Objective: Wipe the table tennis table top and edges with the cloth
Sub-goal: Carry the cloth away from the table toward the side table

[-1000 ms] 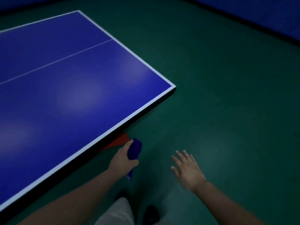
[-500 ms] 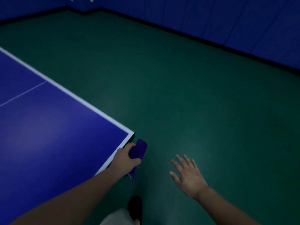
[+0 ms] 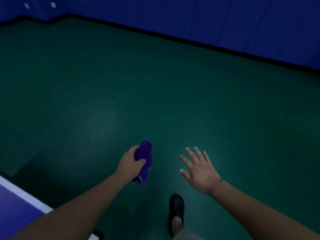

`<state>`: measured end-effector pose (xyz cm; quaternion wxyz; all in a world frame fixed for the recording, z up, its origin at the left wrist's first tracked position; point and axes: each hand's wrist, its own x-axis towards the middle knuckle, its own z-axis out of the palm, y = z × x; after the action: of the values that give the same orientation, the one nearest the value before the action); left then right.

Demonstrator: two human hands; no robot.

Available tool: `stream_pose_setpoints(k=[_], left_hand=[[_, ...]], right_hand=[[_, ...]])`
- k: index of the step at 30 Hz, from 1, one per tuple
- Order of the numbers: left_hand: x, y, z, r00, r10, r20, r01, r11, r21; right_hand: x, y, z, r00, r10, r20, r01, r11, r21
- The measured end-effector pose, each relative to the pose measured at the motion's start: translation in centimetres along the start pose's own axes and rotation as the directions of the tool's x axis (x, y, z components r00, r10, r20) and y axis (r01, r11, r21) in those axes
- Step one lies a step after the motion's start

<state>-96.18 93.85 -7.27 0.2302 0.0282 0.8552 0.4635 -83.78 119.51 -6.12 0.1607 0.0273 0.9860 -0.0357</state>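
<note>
The left hand [image 3: 131, 161] grips the bunched purple cloth [image 3: 143, 156], now carried off the blue table tennis table's [image 3: 15, 203] white-edged corner, apparently walking round to another edge; the right hand [image 3: 199, 168] hangs spread, empty.

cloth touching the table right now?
No: the left hand grips the purple cloth in the air over the green floor, apart from the table at the lower left.

Table [image 3: 22, 196] corner lying at lower left, left hand [image 3: 129, 164] holding cloth [image 3: 143, 161] over floor [image 3: 155, 92] right of it, right hand [image 3: 199, 168] hovering further right, shoe [image 3: 176, 207] standing below between them, wall [image 3: 225, 19] running behind
</note>
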Motion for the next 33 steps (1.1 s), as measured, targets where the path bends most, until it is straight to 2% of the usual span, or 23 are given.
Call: stream_pose_setpoints(k=[4,7,11,15,20,23,28,33], left_hand=[[6.9,2.3,-3.0,0.992,-0.070,-0.106,0.063,0.996,-0.067],[10.8,3.3,-6.8,0.959,-0.119,-0.258,0.088,0.988,-0.126],[14.5,2.0,-13.0,0.891,-0.207,-0.405,0.130,0.969,-0.210],[18.5,-1.9,-19.5,0.791,-0.325,-0.519,0.182,0.934,-0.308],[25.0,-6.8,-30.7,0.697,-0.421,-0.580,0.214,0.895,-0.392],[29.2,-8.5,-38.1,0.666,-0.437,-0.605,0.198,0.885,-0.420],[35.5,-9.8,-48.9,0.652,-0.452,-0.609,0.210,0.879,-0.428],[42.3,-12.7,-59.5,0.625,-0.501,-0.599,0.229,0.851,-0.473]], right_hand=[[11.4,1.4,-4.6,0.992,-0.124,0.010,0.124,0.992,-0.021],[20.1,-0.2,-8.1,0.961,-0.272,0.053,0.276,0.957,-0.089],[30.6,-6.6,-11.1,0.891,-0.449,0.068,0.454,0.883,-0.119],[40.3,-14.6,-13.1,0.805,-0.582,0.114,0.593,0.789,-0.161],[52.6,-26.4,-16.1,0.737,-0.657,0.160,0.676,0.706,-0.211],[59.8,-33.7,-18.5,0.707,-0.689,0.161,0.705,0.672,-0.225],[69.7,-43.6,-22.1,0.672,-0.730,0.129,0.737,0.640,-0.218],[80.0,-53.1,-24.2,0.632,-0.754,0.179,0.772,0.594,-0.225]])
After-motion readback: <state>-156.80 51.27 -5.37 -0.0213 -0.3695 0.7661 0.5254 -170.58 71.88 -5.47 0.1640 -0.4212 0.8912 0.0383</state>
